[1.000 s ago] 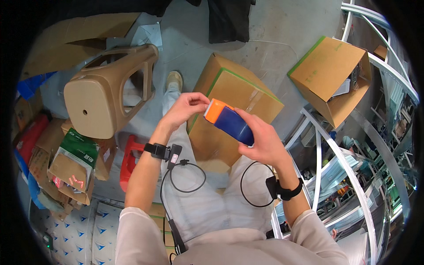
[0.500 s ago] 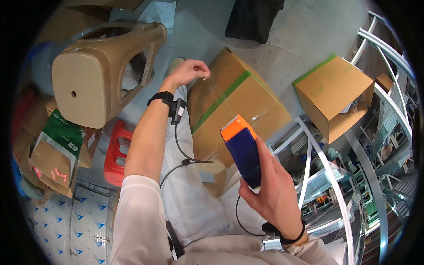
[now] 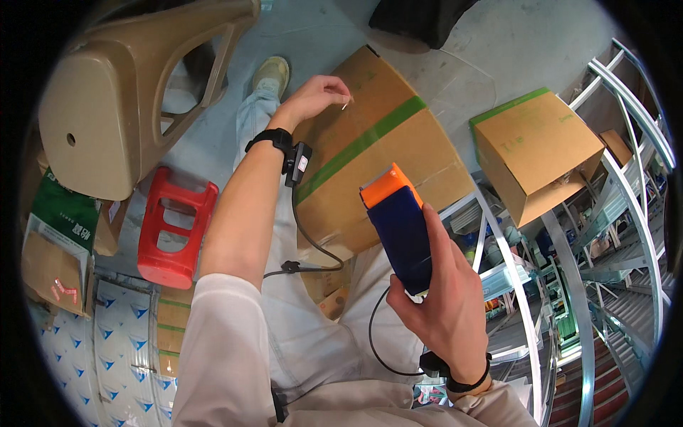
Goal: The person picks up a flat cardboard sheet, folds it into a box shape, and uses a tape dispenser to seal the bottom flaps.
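My right hand (image 3: 452, 302) grips a tape dispenser (image 3: 400, 238) with a dark blue body and an orange head, held over my lap, its head tilted up and away. My left hand (image 3: 319, 98) is closed in a pinch, with a small shiny bit of clear tape (image 3: 346, 106) at the fingertips. Whether the tape still runs to the dispenser cannot be made out. Beneath and beyond both hands stands a large cardboard box (image 3: 405, 153) with a green tape stripe (image 3: 370, 142), between my legs.
A smaller cardboard box (image 3: 537, 146) with an open side stands at the right, by metal frames (image 3: 512, 285). On the left are a tan plastic stool (image 3: 92, 114) lying over, a red stool (image 3: 174, 228) and a green-and-brown package (image 3: 64, 213). A black bag-like thing (image 3: 420, 21) lies far off.
The clear strip stretched from my left hand to the dispenser no longer shows. My left hand has shifted slightly up and right in the view, and more of the red stool and my shoe shows.
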{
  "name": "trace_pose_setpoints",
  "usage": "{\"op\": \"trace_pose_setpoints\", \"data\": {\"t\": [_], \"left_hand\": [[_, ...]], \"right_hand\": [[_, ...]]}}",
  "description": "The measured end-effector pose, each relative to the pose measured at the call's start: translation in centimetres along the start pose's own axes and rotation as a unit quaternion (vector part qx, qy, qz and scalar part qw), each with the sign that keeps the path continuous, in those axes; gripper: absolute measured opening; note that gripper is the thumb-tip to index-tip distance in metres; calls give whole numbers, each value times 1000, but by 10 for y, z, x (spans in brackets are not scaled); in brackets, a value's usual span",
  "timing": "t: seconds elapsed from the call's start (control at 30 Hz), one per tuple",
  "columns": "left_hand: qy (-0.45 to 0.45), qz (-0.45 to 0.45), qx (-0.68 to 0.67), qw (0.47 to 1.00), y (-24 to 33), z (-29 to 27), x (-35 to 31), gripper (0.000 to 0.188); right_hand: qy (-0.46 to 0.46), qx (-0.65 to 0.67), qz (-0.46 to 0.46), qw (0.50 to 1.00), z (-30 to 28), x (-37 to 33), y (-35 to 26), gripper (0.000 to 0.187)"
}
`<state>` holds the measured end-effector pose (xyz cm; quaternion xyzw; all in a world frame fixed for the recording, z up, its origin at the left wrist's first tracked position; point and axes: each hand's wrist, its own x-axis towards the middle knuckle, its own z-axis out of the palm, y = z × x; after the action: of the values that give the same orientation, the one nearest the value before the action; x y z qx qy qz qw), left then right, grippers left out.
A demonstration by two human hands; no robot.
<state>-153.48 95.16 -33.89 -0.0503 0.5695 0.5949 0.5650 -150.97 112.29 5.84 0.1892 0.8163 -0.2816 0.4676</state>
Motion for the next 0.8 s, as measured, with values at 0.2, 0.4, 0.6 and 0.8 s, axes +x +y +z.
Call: {"op": "trace_pose_setpoints", "data": {"t": [0.2, 0.4, 0.6, 0.8], "left_hand": [[9, -15, 5, 1000, 5, 1, 6, 9], [-17, -14, 27, 999, -9, 20, 17, 7], [75, 19, 140, 987, -2, 37, 8, 17], [188, 6, 388, 902, -1, 29, -8, 42]], "right_hand": [[1, -4, 0, 1000, -3, 9, -7, 90], [-9, -6, 22, 1000, -6, 10, 1, 88], [-1, 17, 20, 1000, -5, 11, 8, 86], [-13, -7, -12, 1000, -9, 13, 14, 89]]}}
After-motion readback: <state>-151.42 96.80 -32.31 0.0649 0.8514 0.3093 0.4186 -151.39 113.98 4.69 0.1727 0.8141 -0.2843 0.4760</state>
